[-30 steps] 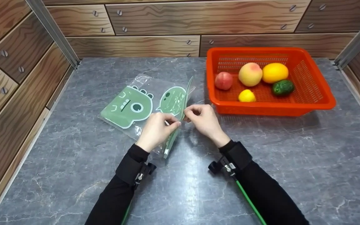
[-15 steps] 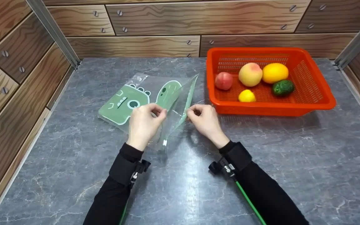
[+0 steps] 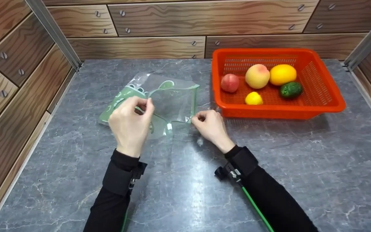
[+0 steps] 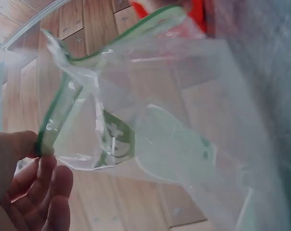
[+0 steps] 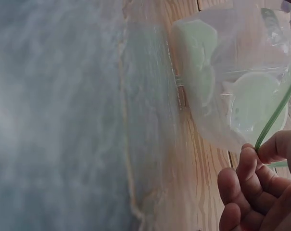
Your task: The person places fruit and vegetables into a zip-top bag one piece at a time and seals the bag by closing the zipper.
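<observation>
"As one reads in from the left edge of the counter (image 3: 60, 167), what is entered first?"

"Item one: clear plastic bag (image 3: 174, 100), green cartoon print, green-edged mouth spread apart. Location: left of centre, toward the counter's far edge."

"Left hand (image 3: 129, 124)?"

"Item two: thumb and forefinger pinching the left side of the bag's rim, other fingers curled."

"Next?"

"Item three: small pale slider (image 3: 169, 127), at the near side of the bag's mouth, between the hands."

"Right hand (image 3: 211, 127)?"

"Item four: pinching the near right corner of the same rim, just left of the basket (image 3: 282, 111)."

"Describe that basket."

"Item five: one, red-orange, slotted walls, near the counter's far right corner. Contents, left to right: pinkish-red fruit (image 3: 230, 82) by the left wall; small yellow fruit (image 3: 253, 98) by the near wall; peach (image 3: 257, 76); larger yellow fruit (image 3: 283, 74) just beside it; dark green fruit (image 3: 290, 90), nearer the right wall."
</observation>
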Motion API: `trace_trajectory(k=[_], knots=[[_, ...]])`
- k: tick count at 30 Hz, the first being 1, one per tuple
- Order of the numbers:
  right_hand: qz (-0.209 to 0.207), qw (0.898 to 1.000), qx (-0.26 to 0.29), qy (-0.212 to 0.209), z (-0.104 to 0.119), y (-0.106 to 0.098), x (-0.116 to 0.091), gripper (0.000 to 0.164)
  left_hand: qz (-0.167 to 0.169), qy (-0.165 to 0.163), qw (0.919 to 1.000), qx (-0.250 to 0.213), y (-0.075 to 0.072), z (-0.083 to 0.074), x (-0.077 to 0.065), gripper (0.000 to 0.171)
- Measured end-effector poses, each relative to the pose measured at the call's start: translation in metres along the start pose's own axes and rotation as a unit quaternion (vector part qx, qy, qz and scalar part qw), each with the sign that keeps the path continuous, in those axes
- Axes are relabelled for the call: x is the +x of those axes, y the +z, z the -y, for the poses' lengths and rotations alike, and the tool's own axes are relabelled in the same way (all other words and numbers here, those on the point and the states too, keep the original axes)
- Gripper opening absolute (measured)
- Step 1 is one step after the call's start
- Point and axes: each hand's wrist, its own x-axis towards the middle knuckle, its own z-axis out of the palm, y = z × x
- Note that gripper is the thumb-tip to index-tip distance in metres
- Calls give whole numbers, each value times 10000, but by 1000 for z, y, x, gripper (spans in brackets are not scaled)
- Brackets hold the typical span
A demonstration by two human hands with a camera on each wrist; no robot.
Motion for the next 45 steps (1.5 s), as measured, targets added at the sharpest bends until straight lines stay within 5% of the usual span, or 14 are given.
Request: trace_trajectory(k=[8, 15, 24, 34, 45], knots=[[145, 9999, 6, -72, 4, 1, -3, 22, -122, 131, 9983, 552, -1, -11, 6, 9], [75, 9996, 239, -127, 8, 2, -6, 26, 138, 707, 9965, 421, 15, -21, -8, 11], [108, 9989, 452, -71, 15, 3, -9, 26, 209, 605, 9970, 429, 20, -16, -9, 11], [181, 9962, 825, -232, 16, -3, -10, 34, 460, 1109, 9917, 465, 26, -16, -12, 11], [199, 9981, 580, 21, 13, -4, -9, 30, 356, 896, 9945, 401, 29, -12, -9, 12]])
